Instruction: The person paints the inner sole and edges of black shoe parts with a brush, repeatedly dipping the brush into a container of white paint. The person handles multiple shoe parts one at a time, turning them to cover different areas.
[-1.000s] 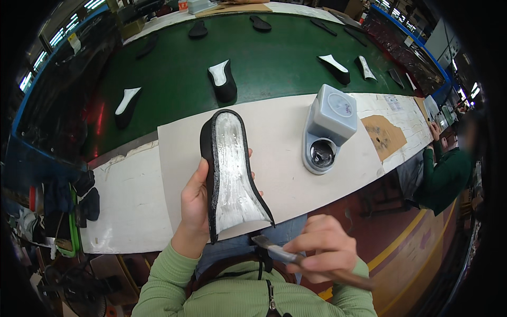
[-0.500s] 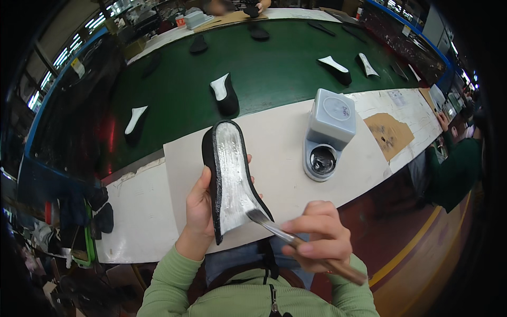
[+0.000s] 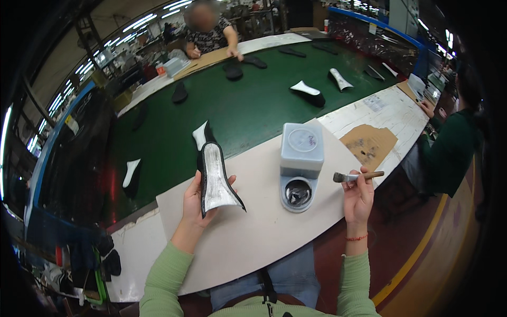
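Observation:
My left hand [image 3: 195, 203] holds a black shoe sole [image 3: 214, 177] upright above the pale work board [image 3: 264, 232]; its inner face is grey-white and shiny. My right hand [image 3: 358, 196] grips a small brush [image 3: 355, 176] by its wooden handle, bristles pointing left, just right of the glue dispenser. That dispenser [image 3: 301, 158] is a grey-blue box with a round open well [image 3: 298, 193] at its front, standing on the board between my hands.
A green conveyor belt [image 3: 243, 105] beyond the board carries several more soles [image 3: 307, 92]. A person [image 3: 208, 31] works at the far side, another person [image 3: 449, 142] sits at the right. A brown stained card [image 3: 369, 142] lies right of the dispenser.
My right hand has taken the brush off the sole and swung it out to the right past the dispenser. The left hand has lifted the sole farther from my body.

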`<control>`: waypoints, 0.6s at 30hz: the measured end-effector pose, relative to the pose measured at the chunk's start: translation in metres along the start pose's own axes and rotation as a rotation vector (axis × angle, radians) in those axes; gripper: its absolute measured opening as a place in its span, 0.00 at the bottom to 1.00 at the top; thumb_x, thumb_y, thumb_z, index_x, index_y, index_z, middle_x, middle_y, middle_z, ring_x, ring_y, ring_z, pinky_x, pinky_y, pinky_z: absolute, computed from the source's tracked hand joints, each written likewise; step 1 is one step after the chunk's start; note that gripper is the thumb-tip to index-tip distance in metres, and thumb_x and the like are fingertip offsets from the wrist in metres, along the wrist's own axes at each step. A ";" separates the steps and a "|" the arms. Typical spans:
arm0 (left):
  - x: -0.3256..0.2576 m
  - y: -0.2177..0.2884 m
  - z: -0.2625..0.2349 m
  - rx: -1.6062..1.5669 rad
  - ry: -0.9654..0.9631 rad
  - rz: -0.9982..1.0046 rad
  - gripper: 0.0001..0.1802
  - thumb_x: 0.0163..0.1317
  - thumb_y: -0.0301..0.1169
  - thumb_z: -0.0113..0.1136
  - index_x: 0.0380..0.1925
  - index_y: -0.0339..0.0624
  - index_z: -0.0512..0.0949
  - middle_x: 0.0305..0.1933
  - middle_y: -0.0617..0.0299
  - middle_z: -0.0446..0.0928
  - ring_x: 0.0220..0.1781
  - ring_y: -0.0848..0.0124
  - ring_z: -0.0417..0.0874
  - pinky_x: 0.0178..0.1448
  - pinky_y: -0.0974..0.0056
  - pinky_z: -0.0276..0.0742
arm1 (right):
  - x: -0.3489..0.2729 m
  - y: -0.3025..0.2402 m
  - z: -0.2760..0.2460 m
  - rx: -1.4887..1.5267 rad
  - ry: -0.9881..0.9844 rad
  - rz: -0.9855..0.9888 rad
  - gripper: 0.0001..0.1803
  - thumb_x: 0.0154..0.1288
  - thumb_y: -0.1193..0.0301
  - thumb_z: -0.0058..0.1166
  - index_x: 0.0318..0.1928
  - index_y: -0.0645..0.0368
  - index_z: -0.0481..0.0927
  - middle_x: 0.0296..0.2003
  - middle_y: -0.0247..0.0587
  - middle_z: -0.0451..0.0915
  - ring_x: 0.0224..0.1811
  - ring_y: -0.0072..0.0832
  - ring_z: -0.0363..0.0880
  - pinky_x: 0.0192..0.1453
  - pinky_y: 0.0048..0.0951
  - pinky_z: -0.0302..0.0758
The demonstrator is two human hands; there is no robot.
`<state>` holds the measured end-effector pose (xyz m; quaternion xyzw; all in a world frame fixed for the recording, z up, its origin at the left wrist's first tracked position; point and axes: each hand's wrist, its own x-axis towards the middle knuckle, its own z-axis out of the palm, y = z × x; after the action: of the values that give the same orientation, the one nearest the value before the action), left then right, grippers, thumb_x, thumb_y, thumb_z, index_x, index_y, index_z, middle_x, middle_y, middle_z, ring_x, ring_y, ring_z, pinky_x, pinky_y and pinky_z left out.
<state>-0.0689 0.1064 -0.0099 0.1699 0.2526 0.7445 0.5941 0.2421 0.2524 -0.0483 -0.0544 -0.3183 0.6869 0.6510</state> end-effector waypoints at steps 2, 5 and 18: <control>0.031 -0.006 -0.008 0.013 0.091 -0.004 0.24 0.69 0.45 0.36 0.58 0.42 0.64 0.53 0.53 0.71 0.57 0.48 0.71 0.60 0.47 0.69 | 0.009 0.004 -0.020 -0.021 0.134 0.033 0.12 0.65 0.76 0.47 0.48 0.60 0.67 0.34 0.39 0.73 0.32 0.22 0.68 0.39 0.24 0.67; 0.085 -0.017 -0.019 -0.041 0.137 -0.003 0.25 0.67 0.43 0.39 0.58 0.39 0.63 0.54 0.47 0.69 0.59 0.43 0.68 0.64 0.44 0.64 | 0.011 0.008 -0.033 -0.048 0.194 0.073 0.11 0.65 0.75 0.48 0.48 0.60 0.68 0.33 0.38 0.73 0.31 0.21 0.68 0.38 0.23 0.67; 0.288 -0.058 -0.028 -0.210 0.266 0.162 0.25 0.69 0.42 0.30 0.55 0.36 0.63 0.59 0.46 0.63 0.59 0.47 0.65 0.62 0.38 0.64 | 0.013 0.009 -0.026 -0.107 0.217 0.106 0.10 0.63 0.78 0.48 0.46 0.61 0.69 0.32 0.38 0.74 0.31 0.21 0.69 0.38 0.23 0.67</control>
<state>-0.1061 0.3908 -0.0799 0.0266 0.2354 0.8281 0.5081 0.2448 0.2745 -0.0689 -0.1798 -0.2790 0.6924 0.6406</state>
